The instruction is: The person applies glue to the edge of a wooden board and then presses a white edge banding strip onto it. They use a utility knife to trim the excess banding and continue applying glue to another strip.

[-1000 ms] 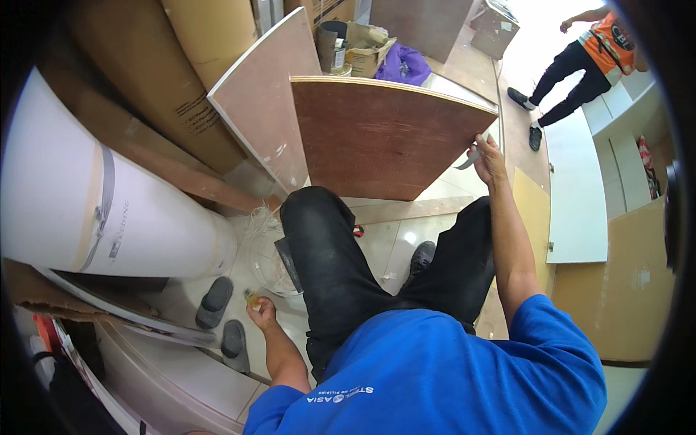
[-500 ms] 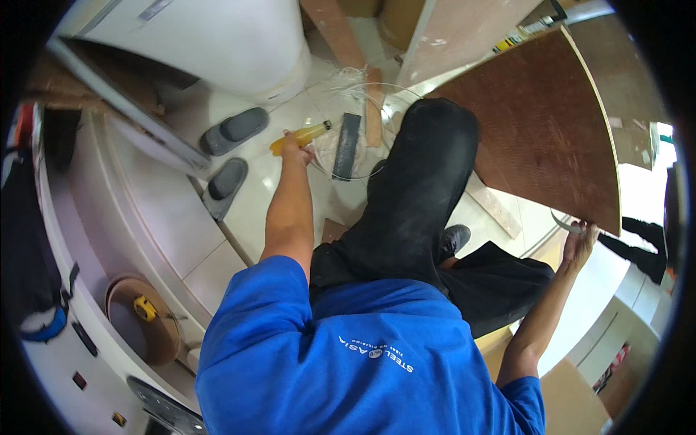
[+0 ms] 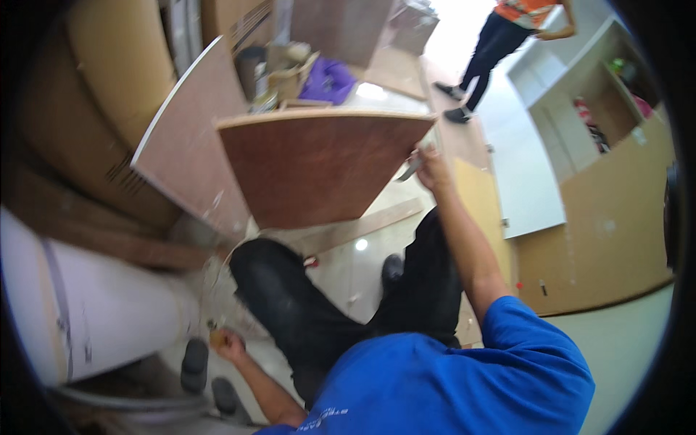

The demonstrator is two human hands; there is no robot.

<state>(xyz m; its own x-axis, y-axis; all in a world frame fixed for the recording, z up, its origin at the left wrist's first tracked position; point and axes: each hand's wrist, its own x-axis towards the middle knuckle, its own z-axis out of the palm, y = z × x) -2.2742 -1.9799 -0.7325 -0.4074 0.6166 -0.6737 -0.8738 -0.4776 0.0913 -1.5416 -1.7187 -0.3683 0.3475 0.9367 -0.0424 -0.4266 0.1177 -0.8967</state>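
Observation:
A dark brown wooden board point(image 3: 319, 163) stands on edge in front of my knees. My right hand point(image 3: 433, 168) is at its right-hand edge, closed around a thin metal tool point(image 3: 408, 172) that touches the board's corner. My left hand point(image 3: 232, 346) is low by the floor, beside my left knee point(image 3: 264, 272) in black trousers. It grips a small yellowish object point(image 3: 217, 338) that is too blurred to make out.
A pale board point(image 3: 185, 156) leans behind the brown one. A big white roll point(image 3: 94, 312) lies at the left, with two dark oval pads point(image 3: 194, 362) near it. Cardboard, boxes and a purple bag point(image 3: 330, 76) sit behind. Another person in an orange vest point(image 3: 507, 32) stands at the far right.
The view swung down over my left arm and back up. My left hand reached out to a yellow tube on the floor, then drew back beside my knee. My right hand stayed at the board's edge.

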